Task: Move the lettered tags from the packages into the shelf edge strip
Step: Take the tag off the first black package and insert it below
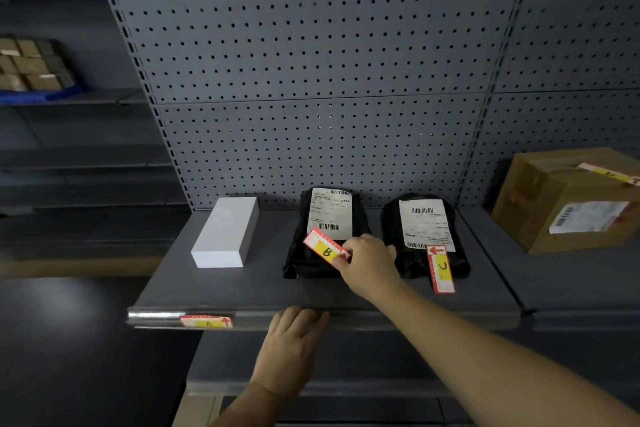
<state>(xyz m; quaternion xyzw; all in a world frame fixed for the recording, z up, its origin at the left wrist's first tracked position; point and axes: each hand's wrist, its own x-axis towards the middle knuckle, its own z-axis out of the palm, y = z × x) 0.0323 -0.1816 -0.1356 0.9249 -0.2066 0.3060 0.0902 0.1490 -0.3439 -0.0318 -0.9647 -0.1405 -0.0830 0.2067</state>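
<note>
Tag A [205, 321] sits in the shelf edge strip [381, 317], far left | left hand [294, 340] rests flat, fingers apart, on the strip right of it | tag B [325, 248] pinched by right hand [369, 263] over middle black package [311, 253] | tag C [441, 269] lies on right black package [426, 236], just right of that hand.

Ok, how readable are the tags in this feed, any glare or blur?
Head view: dim light overall; B tag and C tag read clearly; the tag in the edge strip is blurred, with glare on the strip beside it; wide-angle bending curves the shelf uprights.
</note>
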